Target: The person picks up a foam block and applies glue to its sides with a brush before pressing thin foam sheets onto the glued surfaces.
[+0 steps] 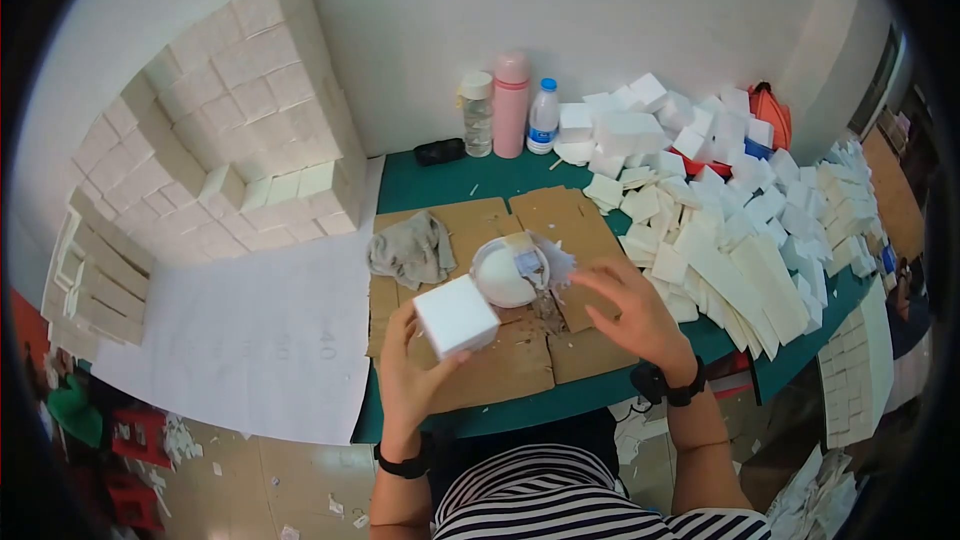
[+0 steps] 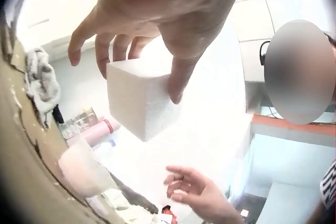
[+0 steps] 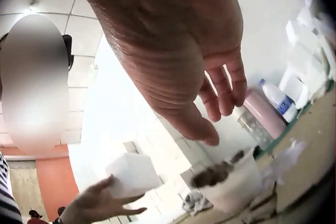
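Observation:
My left hand (image 1: 408,380) holds a white box (image 1: 457,317) above the cardboard, thumb on one side and fingers on the other. In the left wrist view the box (image 2: 137,100) has plain faces and sharp corners. My right hand (image 1: 640,315) holds nothing; its fingers are spread and loosely bent in the right wrist view. Nearest to it is a round tub (image 1: 500,275) with white contents, and crumpled pale material (image 1: 555,262) at its right edge. A dark, crusted piece (image 3: 212,175) lies across the tub's rim in the right wrist view.
Brown cardboard (image 1: 480,370) covers part of the green table (image 1: 420,185), with a grey cloth (image 1: 410,248) on it. Stacked white boxes (image 1: 240,90) stand at left on a white sheet (image 1: 270,340). Bottles (image 1: 511,105) stand behind; loose white pieces (image 1: 700,210) pile up at right.

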Motion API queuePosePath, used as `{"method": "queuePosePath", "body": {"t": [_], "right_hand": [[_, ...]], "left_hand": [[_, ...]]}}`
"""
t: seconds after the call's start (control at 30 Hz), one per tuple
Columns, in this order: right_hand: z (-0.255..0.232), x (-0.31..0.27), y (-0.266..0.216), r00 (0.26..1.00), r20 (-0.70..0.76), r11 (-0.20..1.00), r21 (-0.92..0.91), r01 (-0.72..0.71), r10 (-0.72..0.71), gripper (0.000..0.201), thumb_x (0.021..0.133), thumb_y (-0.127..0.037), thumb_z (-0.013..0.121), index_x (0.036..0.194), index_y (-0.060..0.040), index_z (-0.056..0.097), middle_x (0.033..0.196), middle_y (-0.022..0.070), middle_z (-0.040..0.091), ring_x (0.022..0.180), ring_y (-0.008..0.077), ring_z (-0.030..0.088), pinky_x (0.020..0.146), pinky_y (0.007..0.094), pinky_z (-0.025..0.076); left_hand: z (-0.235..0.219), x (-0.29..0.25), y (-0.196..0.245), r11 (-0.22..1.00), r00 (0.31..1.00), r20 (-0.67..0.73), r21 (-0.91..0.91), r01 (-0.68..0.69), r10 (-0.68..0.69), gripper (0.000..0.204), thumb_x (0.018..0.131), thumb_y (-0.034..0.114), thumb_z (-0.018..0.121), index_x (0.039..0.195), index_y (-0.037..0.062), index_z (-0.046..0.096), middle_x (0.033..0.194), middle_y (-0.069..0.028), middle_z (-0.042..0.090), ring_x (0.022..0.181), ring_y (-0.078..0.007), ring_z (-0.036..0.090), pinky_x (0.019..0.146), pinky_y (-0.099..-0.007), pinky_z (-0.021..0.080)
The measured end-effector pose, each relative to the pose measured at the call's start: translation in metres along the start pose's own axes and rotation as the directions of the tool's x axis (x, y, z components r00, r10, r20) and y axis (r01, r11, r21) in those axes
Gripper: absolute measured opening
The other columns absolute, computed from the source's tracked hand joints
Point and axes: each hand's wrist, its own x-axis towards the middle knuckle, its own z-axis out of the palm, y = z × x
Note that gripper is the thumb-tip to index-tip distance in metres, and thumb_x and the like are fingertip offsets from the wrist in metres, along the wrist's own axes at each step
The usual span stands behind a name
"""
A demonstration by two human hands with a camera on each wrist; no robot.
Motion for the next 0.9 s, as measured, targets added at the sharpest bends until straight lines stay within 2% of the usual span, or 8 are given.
{"method": "queuePosePath", "body": {"t": [0.1,0.2,0.37,0.47,0.5,0.6,0.73,0.9], "right_hand": [[0.024,-0.012,0.008,0.98,0.162,0.988,-0.121,-0.093,0.112,0.062,0.071,-0.003,0.072,0.13,-0.012,0.054,0.103,0.0112,0.057,0.089,0.0287,0.058,0.078,0.036,0.048],[0.05,-0.011,0.009,0.989,0.134,0.966,-0.258,-0.03,0.067,0.058,0.07,-0.002,0.072,0.125,-0.0126,0.058,0.092,0.0087,0.056,0.081,0.0265,0.057,0.073,0.0337,0.048],[0.068,-0.001,0.028,0.997,0.03,0.963,-0.255,0.081,-0.076,0.046,0.073,-0.003,0.073,0.117,-0.009,0.062,0.088,0.0079,0.06,0.077,0.0231,0.06,0.07,0.0313,0.048],[0.063,-0.003,0.023,0.902,-0.325,0.948,0.237,-0.212,0.283,0.03,0.078,-0.005,0.072,0.108,-0.0055,0.066,0.087,0.0075,0.064,0.071,0.0161,0.06,0.065,0.0279,0.047],[0.063,-0.005,0.024,0.903,-0.322,0.948,0.237,-0.214,0.284,0.03,0.078,-0.005,0.072,0.108,-0.0055,0.066,0.087,0.0075,0.064,0.071,0.0161,0.06,0.065,0.0279,0.047],[0.059,-0.008,0.03,0.817,-0.335,0.783,0.586,-0.209,0.469,0.021,0.082,-0.007,0.07,0.103,-0.0056,0.067,0.088,0.0093,0.067,0.069,0.0121,0.062,0.058,0.0246,0.047],[0.055,-0.002,0.023,0.86,-0.241,0.859,0.381,-0.342,0.449,0.02,0.082,-0.006,0.07,0.101,-0.0025,0.066,0.081,0.0063,0.066,0.065,0.0081,0.057,0.057,0.0223,0.044],[0.055,0.004,0.013,0.904,-0.324,0.959,0.139,-0.247,0.28,0.012,0.085,-0.005,0.066,0.096,-0.0003,0.065,0.073,-0.0021,0.061,0.062,0.0017,0.048,0.054,0.0183,0.037]], "left_hand": [[-0.019,-0.008,-0.002,0.871,0.969,-0.049,-0.45,0.196,-0.243,0.078,0.065,0.011,0.084,0.132,0.0024,0.044,0.126,-0.011,0.055,0.12,-0.0236,0.05,0.102,-0.0371,0.039],[-0.019,-0.014,-0.016,0.858,0.968,-0.069,-0.481,0.181,-0.243,0.077,0.067,0.011,0.083,0.132,0.0025,0.043,0.127,-0.0112,0.054,0.12,-0.0229,0.05,0.102,-0.0367,0.039],[-0.015,-0.024,-0.019,0.871,0.971,-0.028,-0.45,0.199,-0.236,0.079,0.067,0.011,0.083,0.133,0.0017,0.041,0.128,-0.0113,0.052,0.12,-0.022,0.05,0.103,-0.0359,0.038],[-0.019,-0.026,-0.02,0.866,0.967,-0.035,-0.453,0.21,-0.253,0.079,0.067,0.011,0.083,0.133,0.0018,0.041,0.129,-0.0114,0.052,0.12,-0.022,0.05,0.103,-0.0359,0.038],[-0.019,-0.026,-0.02,0.864,0.965,-0.025,-0.452,0.221,-0.26,0.079,0.067,0.011,0.083,0.133,0.0019,0.041,0.13,-0.0114,0.052,0.121,-0.0219,0.05,0.103,-0.0359,0.038],[-0.016,-0.024,-0.025,0.876,0.968,-0.023,-0.431,0.215,-0.249,0.079,0.067,0.012,0.084,0.133,0.0018,0.042,0.128,-0.0118,0.053,0.12,-0.0222,0.051,0.103,-0.0362,0.038],[-0.008,-0.021,-0.02,0.91,0.973,-0.014,-0.357,0.211,-0.231,0.077,0.066,0.011,0.083,0.132,0.0024,0.043,0.126,-0.0103,0.054,0.12,-0.0222,0.051,0.104,-0.0369,0.037],[-0.007,-0.021,-0.022,0.958,0.98,-0.013,-0.214,0.192,-0.2,0.077,0.066,0.012,0.084,0.131,0.003,0.044,0.125,-0.0097,0.054,0.119,-0.0222,0.051,0.104,-0.0374,0.037]]}}
